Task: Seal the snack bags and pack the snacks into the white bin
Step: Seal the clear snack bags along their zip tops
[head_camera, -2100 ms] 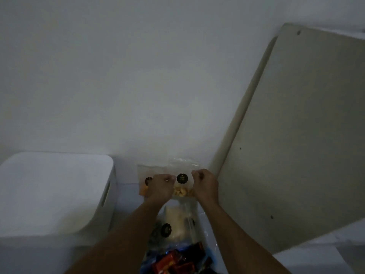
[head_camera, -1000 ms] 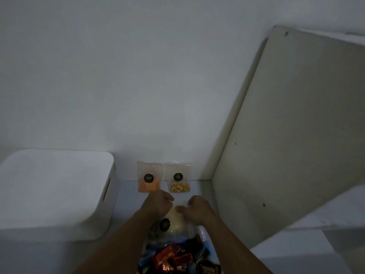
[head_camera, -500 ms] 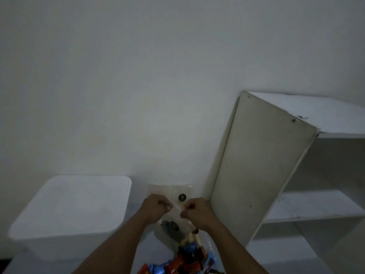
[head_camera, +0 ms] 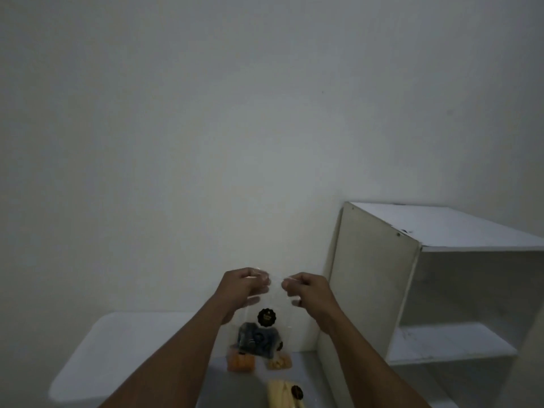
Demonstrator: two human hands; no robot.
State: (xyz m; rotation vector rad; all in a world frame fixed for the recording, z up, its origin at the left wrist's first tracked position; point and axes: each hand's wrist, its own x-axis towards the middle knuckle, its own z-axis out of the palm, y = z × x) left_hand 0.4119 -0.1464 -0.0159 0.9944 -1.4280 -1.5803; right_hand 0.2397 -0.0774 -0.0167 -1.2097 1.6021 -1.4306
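Note:
I hold a clear snack bag [head_camera: 266,328] up in the air in front of the wall, dark round snacks at its bottom and a black round sticker on its face. My left hand [head_camera: 243,285] pinches its top left corner and my right hand [head_camera: 306,290] pinches its top right corner. Below it, against the wall, stand a bag of orange snacks [head_camera: 240,362] and a bag of pale nuts [head_camera: 279,363]. A bag of yellowish snacks [head_camera: 284,397] lies nearer to me. The white bin [head_camera: 117,348] sits at the lower left.
A white open shelf unit [head_camera: 426,290] stands to the right, its side panel close to my right hand. A plain white wall fills the upper view.
Both hands let go of the nut bag at the wall, picked up the bag of dark snacks and raised it. The camera has tilted upward, so the shelf unit shows whole.

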